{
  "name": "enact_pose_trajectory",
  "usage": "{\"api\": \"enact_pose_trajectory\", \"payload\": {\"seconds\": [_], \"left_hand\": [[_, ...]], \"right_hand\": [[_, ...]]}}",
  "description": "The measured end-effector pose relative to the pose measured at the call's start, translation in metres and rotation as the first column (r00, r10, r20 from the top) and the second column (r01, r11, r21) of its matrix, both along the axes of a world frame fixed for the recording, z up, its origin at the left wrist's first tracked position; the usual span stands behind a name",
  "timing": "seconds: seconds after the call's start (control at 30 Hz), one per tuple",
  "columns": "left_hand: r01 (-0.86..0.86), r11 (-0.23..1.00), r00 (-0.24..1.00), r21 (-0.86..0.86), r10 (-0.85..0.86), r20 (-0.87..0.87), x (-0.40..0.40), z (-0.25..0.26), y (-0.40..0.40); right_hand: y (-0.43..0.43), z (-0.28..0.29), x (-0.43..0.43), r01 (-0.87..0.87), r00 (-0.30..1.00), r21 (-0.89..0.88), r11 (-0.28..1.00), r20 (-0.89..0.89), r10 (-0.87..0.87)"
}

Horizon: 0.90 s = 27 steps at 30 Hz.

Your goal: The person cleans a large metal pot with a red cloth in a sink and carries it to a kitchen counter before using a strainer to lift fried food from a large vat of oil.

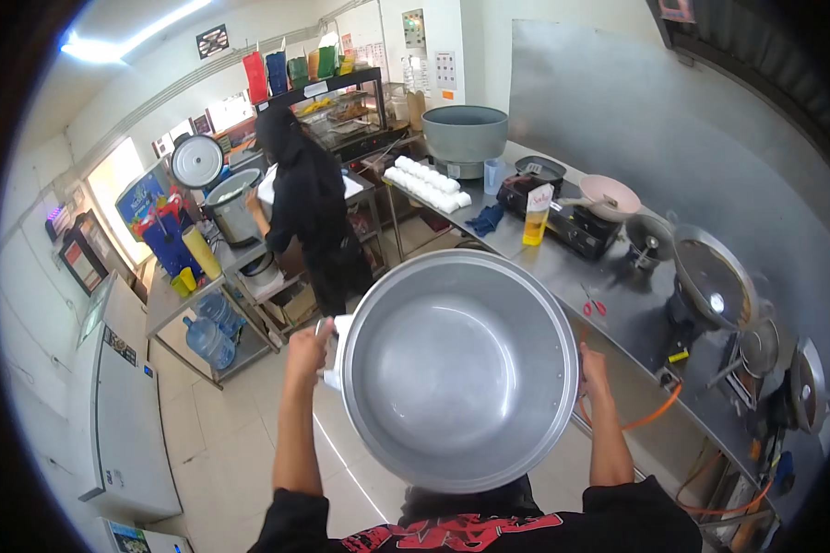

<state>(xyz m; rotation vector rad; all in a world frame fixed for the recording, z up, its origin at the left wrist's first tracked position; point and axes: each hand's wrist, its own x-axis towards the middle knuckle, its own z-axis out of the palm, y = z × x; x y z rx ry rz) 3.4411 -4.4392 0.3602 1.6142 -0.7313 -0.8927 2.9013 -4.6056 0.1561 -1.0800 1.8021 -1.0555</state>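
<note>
A large aluminium pot (443,387) is held up in front of my body, its open mouth facing me and its inside bare. My left hand (309,351) grips the pale loop handle (339,349) on the pot's left side. At the opposite side, my right hand (593,366) is closed at the rim, where the pot wall hides the fingers and the handle. Beyond the pot on the right runs a stainless steel worktable (508,259).
A person in black (311,186) stands by a rice cooker (234,200). The worktable holds white wrapped rolls (429,183), an oil pouch (538,218), a gas stove (574,225), red-handled scissors (593,307) and lidded pans (712,276). An orange hose (653,415) hangs below. Water jugs (209,339) and a chest freezer (128,415) stand left.
</note>
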Motion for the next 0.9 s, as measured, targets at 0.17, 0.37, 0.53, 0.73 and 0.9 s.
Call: {"api": "enact_pose_trajectory", "payload": {"seconds": [0.17,0.37,0.53,0.73,0.9], "left_hand": [[0.252,0.934,0.641,-0.253,-0.357,-0.679,0.098,0.046,-0.158],[0.126,0.849,0.634,-0.512,-0.466,-0.617,0.093,0.172,-0.315],[0.221,0.647,0.410,-0.730,-0.741,-0.533,0.124,0.218,-0.420],[0.362,0.571,0.305,-0.737,-0.819,-0.486,0.155,0.230,-0.595],[0.183,0.803,0.704,-0.567,-0.509,-0.495,0.167,0.226,-0.776]], "right_hand": [[-0.142,0.119,0.030,-0.288,0.830,-0.075,0.955,0.478,0.288],[-0.294,0.250,0.037,-0.377,0.887,-0.387,0.842,0.112,0.449],[-0.419,0.321,0.072,-0.089,0.806,-0.434,0.897,0.497,0.321],[-0.546,0.380,0.098,-0.027,0.917,-0.568,0.822,0.313,0.247],[-0.660,0.375,0.140,0.083,0.969,-0.654,0.752,0.228,0.092]]}}
